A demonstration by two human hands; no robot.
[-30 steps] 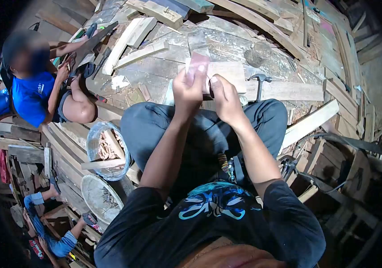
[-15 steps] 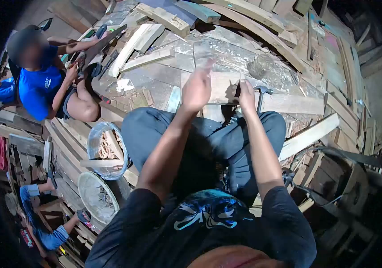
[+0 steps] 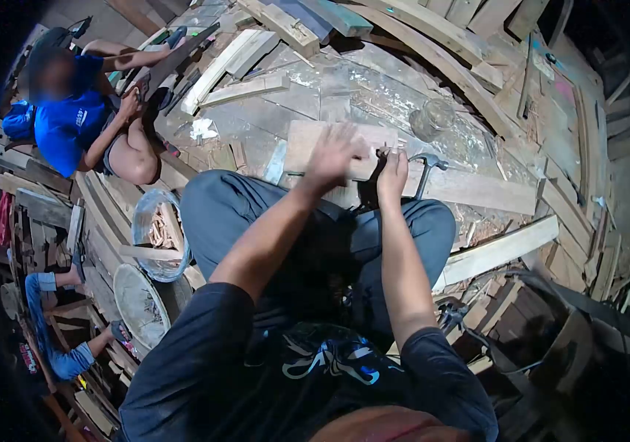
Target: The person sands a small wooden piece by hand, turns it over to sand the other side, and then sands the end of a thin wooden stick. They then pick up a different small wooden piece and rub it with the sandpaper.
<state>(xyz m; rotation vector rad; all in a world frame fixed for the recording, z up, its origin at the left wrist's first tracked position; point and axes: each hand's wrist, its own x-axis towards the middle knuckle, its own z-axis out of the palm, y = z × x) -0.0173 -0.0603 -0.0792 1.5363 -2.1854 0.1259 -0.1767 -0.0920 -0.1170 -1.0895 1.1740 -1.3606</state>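
Observation:
A pale wooden board (image 3: 301, 141) lies on the floor in front of my crossed legs. Over it is my left hand (image 3: 329, 160), blurred by motion, its fingers stretched out and nothing visible in them. My right hand (image 3: 392, 177) is closed at the board's right end, fingertips pinched together. Something small shows at those fingertips, too small to name. Just right of that hand lies a claw hammer (image 3: 430, 163), its head on a second plank (image 3: 488, 189) and its handle pointing toward my knee.
A bucket (image 3: 138, 221) of wood pieces and a pale basin (image 3: 125, 291) stand left of me. A person in a blue shirt (image 3: 72, 132) sits at the upper left; another person's legs (image 3: 72, 361) show below. Timber (image 3: 433, 55) lies across the back, a glass jar (image 3: 433, 118) before it.
My left hand has come down slightly, its fingers now spread. My right hand has shifted a little left and down, still pinched. The whole view has also shifted slightly.

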